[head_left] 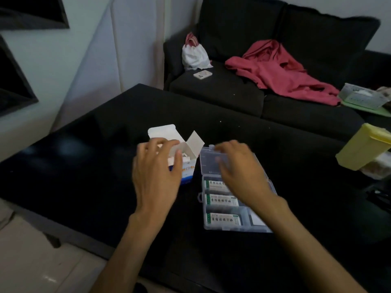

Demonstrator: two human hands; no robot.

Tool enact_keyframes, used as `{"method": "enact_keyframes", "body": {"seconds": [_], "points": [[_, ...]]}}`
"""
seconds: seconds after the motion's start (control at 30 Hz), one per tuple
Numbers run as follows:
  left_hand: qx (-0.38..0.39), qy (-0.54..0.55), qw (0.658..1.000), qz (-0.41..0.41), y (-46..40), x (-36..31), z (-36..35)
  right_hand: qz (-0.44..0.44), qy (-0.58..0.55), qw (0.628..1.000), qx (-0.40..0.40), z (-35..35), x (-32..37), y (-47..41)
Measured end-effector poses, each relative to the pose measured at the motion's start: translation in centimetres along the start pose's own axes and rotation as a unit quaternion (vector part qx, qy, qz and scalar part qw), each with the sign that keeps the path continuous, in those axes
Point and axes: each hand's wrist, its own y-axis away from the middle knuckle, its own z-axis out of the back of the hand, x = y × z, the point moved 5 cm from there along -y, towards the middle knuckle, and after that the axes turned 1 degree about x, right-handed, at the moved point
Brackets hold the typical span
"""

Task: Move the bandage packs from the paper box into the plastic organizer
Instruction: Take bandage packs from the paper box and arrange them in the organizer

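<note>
Left hand (157, 166) grips the open paper box (186, 163); right hand (239, 168) hovers relaxed over the plastic organizer (224, 208) beside it, mid-table (84, 166), bare tabletop around, yellow box (364, 146) far right

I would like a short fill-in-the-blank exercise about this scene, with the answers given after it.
1. The paper box stands on the black table with its flaps ____.
2. The plastic organizer lies to the ____ of the paper box.
3. The left hand is at the paper box, and the right hand is over the ____.
4. On the dark sofa lies a garment of ____ colour.

Missing words: open; right; plastic organizer; red
</note>
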Motion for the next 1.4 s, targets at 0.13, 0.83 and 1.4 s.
{"method": "enact_keyframes", "body": {"seconds": [0.13, 0.83, 1.4], "points": [[0.084, 0.079, 0.967, 0.226, -0.7, 5.1, -1.3, 0.097, 0.079, 0.991, 0.043, -3.8, 3.0, -0.9], [0.411, 0.329, 0.799, 0.291, 0.3, 6.7, -1.6, 0.059, 0.075, 0.985, 0.143, -6.2, 5.0, -2.1], [0.257, 0.337, 0.851, 0.31, -1.1, 7.6, -2.0, 0.156, 0.057, 0.986, 0.032, -4.4, 4.8, -3.1]]}}
